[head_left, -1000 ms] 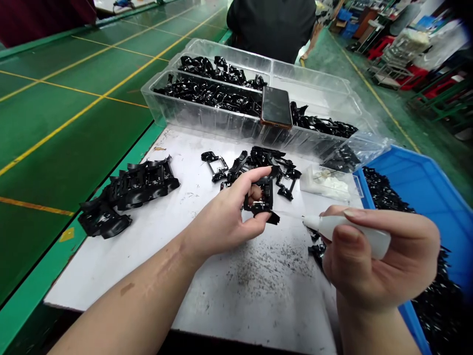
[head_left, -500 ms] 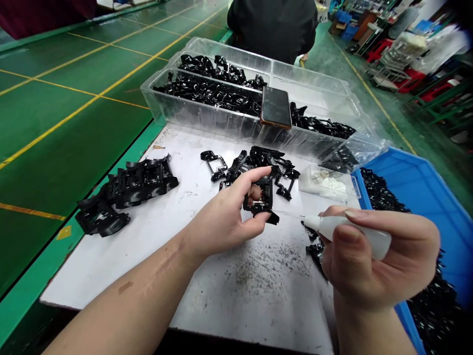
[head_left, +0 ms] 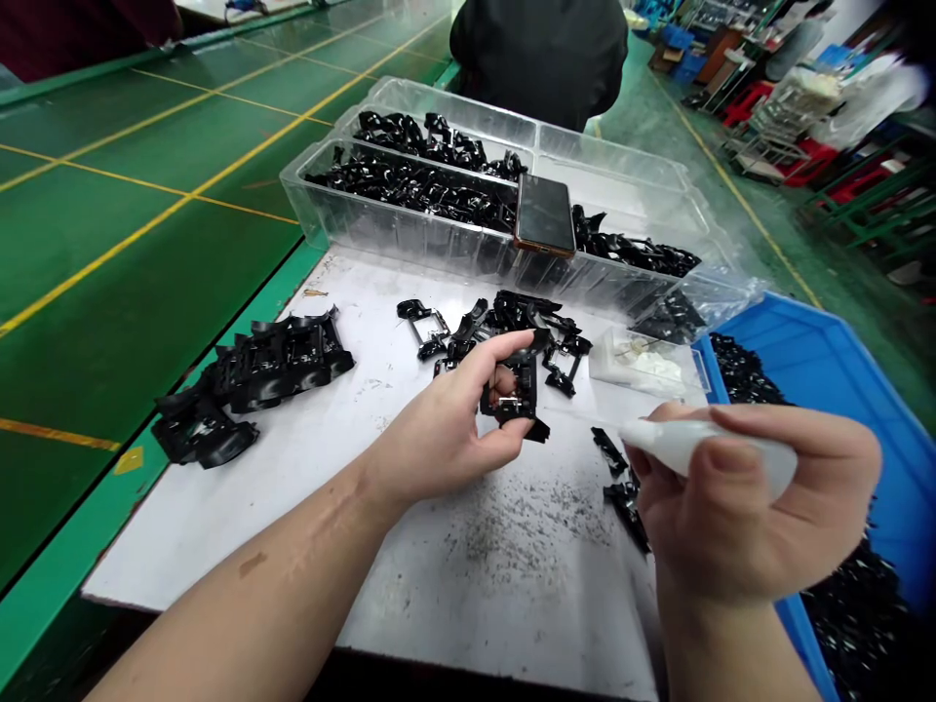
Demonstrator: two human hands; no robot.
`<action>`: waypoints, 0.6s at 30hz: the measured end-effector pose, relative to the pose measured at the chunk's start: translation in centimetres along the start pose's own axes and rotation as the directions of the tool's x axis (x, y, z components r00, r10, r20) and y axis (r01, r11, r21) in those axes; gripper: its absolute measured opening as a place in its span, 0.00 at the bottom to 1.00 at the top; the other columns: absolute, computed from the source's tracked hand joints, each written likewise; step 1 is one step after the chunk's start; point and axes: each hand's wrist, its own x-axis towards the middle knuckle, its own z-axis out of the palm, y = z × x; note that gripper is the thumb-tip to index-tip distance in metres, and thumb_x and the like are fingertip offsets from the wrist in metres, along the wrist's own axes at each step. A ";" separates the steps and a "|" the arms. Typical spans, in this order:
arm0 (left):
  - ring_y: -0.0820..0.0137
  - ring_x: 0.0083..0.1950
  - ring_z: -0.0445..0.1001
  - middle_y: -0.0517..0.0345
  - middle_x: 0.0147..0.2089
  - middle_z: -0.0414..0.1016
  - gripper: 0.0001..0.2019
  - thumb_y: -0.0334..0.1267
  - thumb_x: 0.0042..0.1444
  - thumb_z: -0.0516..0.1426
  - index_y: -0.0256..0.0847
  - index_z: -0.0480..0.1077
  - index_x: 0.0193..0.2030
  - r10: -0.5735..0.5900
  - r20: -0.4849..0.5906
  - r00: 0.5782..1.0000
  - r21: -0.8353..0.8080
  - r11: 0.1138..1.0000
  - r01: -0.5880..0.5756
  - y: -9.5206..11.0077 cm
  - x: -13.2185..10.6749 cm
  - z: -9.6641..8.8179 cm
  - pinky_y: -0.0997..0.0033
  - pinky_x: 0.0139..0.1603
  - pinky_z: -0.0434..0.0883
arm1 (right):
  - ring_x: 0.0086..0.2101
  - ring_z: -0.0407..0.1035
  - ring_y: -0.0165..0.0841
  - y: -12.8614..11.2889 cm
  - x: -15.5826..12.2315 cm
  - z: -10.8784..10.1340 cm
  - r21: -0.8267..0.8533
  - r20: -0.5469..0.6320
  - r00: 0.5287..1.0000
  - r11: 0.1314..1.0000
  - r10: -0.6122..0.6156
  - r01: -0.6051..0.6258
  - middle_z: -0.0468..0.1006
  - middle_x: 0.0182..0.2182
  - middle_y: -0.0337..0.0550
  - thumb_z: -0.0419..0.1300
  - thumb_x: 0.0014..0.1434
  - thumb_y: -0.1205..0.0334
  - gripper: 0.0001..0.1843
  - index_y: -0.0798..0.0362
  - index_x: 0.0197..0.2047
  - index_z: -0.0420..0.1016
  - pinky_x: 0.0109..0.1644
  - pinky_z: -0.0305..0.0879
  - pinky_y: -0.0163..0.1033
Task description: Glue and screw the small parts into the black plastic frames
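Note:
Between thumb and fingers, my left hand (head_left: 460, 419) grips a black plastic frame part (head_left: 523, 385) above the white board; a fingertip shows through its opening. My right hand (head_left: 760, 507) is closed around a small white squeeze bottle (head_left: 709, 448), its nozzle pointing left toward the part but apart from it. Behind the left hand lies a loose heap of similar black parts (head_left: 523, 312). More assembled black parts (head_left: 282, 361) stand in a row at the left. A few thin black pieces (head_left: 621, 497) lie beside the right hand.
A clear plastic tray (head_left: 409, 229) of black parts spans the back, with a phone (head_left: 545, 213) resting across it. At the right are a small clear box (head_left: 647, 366) with white material and a blue bin (head_left: 819, 341) of black pieces. A person in black (head_left: 539, 58) sits beyond.
My right hand has drawn the squeeze bottle slightly to the right, away from the frame part. My left hand stays nearly still with the part.

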 end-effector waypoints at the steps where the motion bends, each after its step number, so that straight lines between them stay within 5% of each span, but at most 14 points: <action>1: 0.67 0.48 0.75 0.57 0.48 0.75 0.37 0.31 0.62 0.63 0.47 0.60 0.76 -0.001 0.002 1.000 -0.001 1.000 0.001 -0.1 0.0 0.0 0.68 0.45 0.75 | 0.26 0.74 0.35 0.0 0.3 0.3 0.093 -0.048 0.997 0.994 0.066 -0.061 0.78 0.31 0.35 0.70 0.68 0.51 0.11 0.47 0.47 0.77 0.27 0.69 0.43; 3: 0.67 0.47 0.75 0.57 0.48 0.75 0.36 0.32 0.62 0.63 0.46 0.59 0.76 0.000 -0.002 1.000 0.000 1.000 0.000 -0.5 0.2 -0.1 0.66 0.48 0.75 | 0.22 0.71 0.33 0.4 0.9 0.7 0.263 -0.016 0.976 0.943 0.217 -0.205 0.77 0.26 0.33 0.69 0.69 0.51 0.12 0.47 0.48 0.75 0.23 0.68 0.40; 6: 0.66 0.48 0.76 0.56 0.47 0.74 0.35 0.35 0.64 0.62 0.46 0.59 0.76 -0.007 -0.055 0.998 0.002 1.000 0.008 -1.1 0.4 -0.4 0.61 0.52 0.75 | 0.28 0.79 0.35 1.6 1.5 0.5 0.338 0.208 0.900 0.835 0.383 -0.434 0.84 0.29 0.37 0.71 0.67 0.54 0.13 0.47 0.45 0.71 0.28 0.75 0.38; 9: 0.64 0.49 0.76 0.55 0.49 0.74 0.34 0.39 0.67 0.62 0.47 0.58 0.77 -0.053 -0.145 0.988 -0.024 0.998 0.050 -1.8 0.8 -0.8 0.59 0.52 0.75 | 0.37 0.85 0.37 2.1 1.5 0.2 0.265 0.472 0.799 0.804 0.374 -0.533 0.88 0.38 0.43 0.74 0.63 0.58 0.16 0.48 0.39 0.69 0.37 0.81 0.39; 14: 0.64 0.47 0.77 0.52 0.51 0.77 0.34 0.39 0.68 0.61 0.44 0.56 0.77 -0.127 -0.193 0.973 -0.058 0.991 0.118 -2.3 1.4 -1.2 0.59 0.51 0.75 | 0.46 0.83 0.35 1.3 0.5 1.1 0.117 0.783 0.605 0.919 0.148 -0.377 0.87 0.46 0.41 0.69 0.61 0.70 0.19 0.46 0.53 0.76 0.52 0.81 0.44; 18: 0.65 0.44 0.78 0.53 0.51 0.78 0.34 0.38 0.67 0.61 0.43 0.56 0.77 -0.141 -0.174 0.975 -0.024 0.990 0.138 -2.2 1.6 -1.1 0.60 0.48 0.76 | 0.45 0.79 0.38 1.3 -0.4 2.4 -0.150 0.888 0.419 0.981 0.189 -0.124 0.86 0.43 0.39 0.68 0.56 0.74 0.15 0.46 0.44 0.83 0.52 0.76 0.47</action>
